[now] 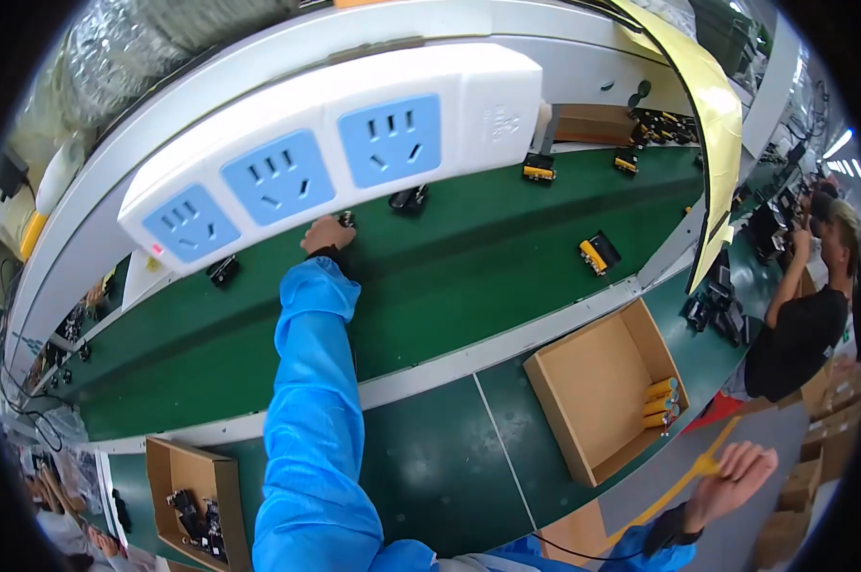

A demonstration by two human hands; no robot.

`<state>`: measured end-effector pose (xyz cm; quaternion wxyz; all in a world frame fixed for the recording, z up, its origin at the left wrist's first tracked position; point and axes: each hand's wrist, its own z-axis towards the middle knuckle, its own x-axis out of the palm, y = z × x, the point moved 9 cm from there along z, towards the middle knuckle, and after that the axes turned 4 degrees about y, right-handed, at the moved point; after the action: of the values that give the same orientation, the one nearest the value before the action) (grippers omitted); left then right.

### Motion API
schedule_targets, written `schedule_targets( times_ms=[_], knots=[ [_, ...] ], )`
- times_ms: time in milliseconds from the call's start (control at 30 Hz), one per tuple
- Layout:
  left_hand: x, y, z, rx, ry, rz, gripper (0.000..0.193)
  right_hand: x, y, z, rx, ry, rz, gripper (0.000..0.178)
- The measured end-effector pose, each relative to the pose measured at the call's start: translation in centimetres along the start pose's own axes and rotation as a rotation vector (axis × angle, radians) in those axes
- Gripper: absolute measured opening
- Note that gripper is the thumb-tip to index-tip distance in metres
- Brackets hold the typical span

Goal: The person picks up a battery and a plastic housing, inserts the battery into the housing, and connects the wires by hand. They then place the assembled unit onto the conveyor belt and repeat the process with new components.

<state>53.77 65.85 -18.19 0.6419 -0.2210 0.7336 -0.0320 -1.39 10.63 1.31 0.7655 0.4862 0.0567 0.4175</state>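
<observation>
My left arm, in a blue sleeve, reaches across the green conveyor belt [430, 310]. My left hand [327, 234] is closed, its fingertips at a small black-and-silver part [347, 219]; the hand partly covers this part. Just to the right of it lies another black part [409, 200], and a black part [224, 272] sits to the left. My right hand [736, 481] is held off the bench at the lower right, fingers loosely bent, thumb apart, nothing visible in it. A dark band is around the right wrist.
A white power strip [502, 95] with blue sockets hangs over the belt. Black-and-yellow assemblies [597, 254] lie on the belt. One cardboard box [583, 381] holds several yellow cylinders [659, 404]; another box [168, 456] holds black parts. A person [807, 315] works at right.
</observation>
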Motion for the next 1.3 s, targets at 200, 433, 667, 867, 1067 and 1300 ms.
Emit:
schedule_targets(
  times_ms=[200, 433, 667, 867, 1067, 1300],
  knots=[
    [-4.3, -2.6, -10.8, 0.42, 0.242, 0.058, 0.096, 11.7, -9.8, -11.5, 0.739, 0.381, 0.242, 0.013],
    [1.4, 2.1, -34.6, 1.001, 0.649, 0.128, 0.08, 20.9, -15.0, -23.1, 1.33, 0.694, 0.507, 0.008],
    [-1.2, 1.8, -43.7, 1.328, 0.003, 0.327, 0.059, 22.7, -16.4, -27.0, 1.421, 0.936, 0.458, 0.009],
    [3.4, 7.1, -41.8, 0.115, 0.109, -0.008, 0.055, 24.0, -16.1, -28.7, 1.413, 0.988, 0.356, 0.009],
    [4.4, 8.0, -42.2, 0.335, 0.01, -0.105, 0.052, 23.6, -13.9, -28.2, 1.345, 0.981, 0.397, 0.005],
    [0.4, 6.9, -43.6, 0.476, -0.213, -0.186, 0.039, 23.0, -10.2, -24.9, 0.452, 1.099, -0.014, 0.012]
  ],
)
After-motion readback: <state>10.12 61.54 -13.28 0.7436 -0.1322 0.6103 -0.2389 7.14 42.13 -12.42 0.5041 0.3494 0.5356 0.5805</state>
